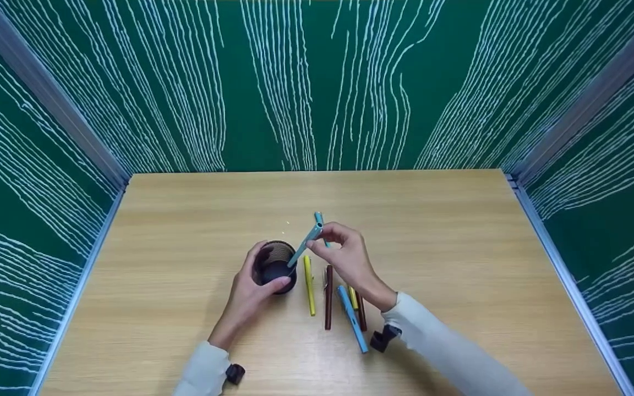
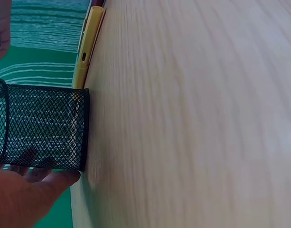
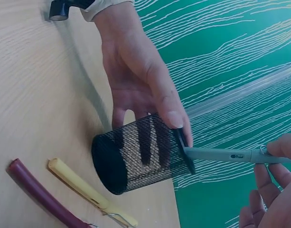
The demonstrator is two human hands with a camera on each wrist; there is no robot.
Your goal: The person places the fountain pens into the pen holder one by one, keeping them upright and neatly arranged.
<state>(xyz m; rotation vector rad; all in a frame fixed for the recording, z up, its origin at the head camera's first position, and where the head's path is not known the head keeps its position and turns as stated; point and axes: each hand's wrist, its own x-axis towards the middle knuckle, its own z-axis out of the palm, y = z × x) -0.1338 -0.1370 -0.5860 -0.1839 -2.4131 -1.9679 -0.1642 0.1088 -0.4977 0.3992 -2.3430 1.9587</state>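
Note:
My left hand holds a black mesh pen cup upright on the table, fingers wrapped round its side and thumb near the rim. Between the thumb and fingertips of my right hand is a teal pen, pinched near its clip end. It slants down to the left, its lower end at the mouth of the cup. The right wrist view shows the teal pen overlapping the rim of the mesh cup. Beyond the right hand lies a second teal pen, partly hidden by the hand.
Right of the cup lie a yellow pen, a dark red pen and a blue pen. Another yellow pen and another dark red pen lie partly under the right forearm. Green white-streaked walls enclose the wooden table.

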